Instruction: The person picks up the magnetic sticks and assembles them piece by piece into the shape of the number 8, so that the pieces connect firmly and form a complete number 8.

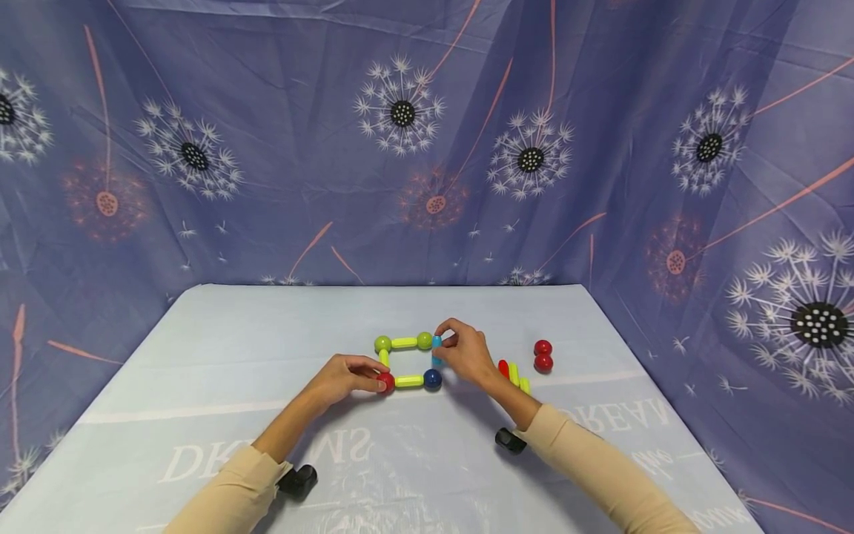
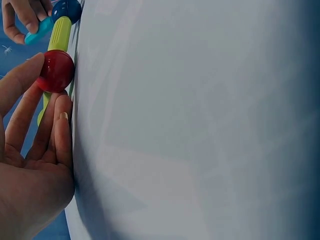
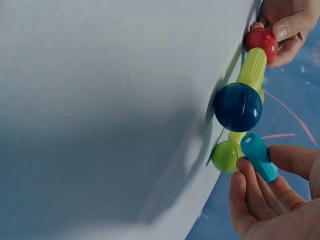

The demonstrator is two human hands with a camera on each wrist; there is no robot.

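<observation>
In the head view, yellow-green rods [image 1: 409, 380] and balls form a frame lying on the table, with one side open on the right. Its corners are a red ball [image 1: 385, 383], a dark blue ball [image 1: 432, 380] and two green balls [image 1: 383, 344]. My left hand [image 1: 347, 380] grips the red ball between thumb and fingers. My right hand [image 1: 465, 351] pinches a light blue rod [image 3: 259, 157] beside the right side of the frame. The right wrist view shows that rod's near end apart from the dark blue ball [image 3: 238, 107].
Right of my right hand lie a red rod [image 1: 503, 368] and yellow-green rods [image 1: 514, 374], partly hidden by the forearm. Two red balls [image 1: 543, 356] sit farther right. A patterned curtain [image 1: 427, 148] stands behind the pale table cloth [image 1: 300, 319].
</observation>
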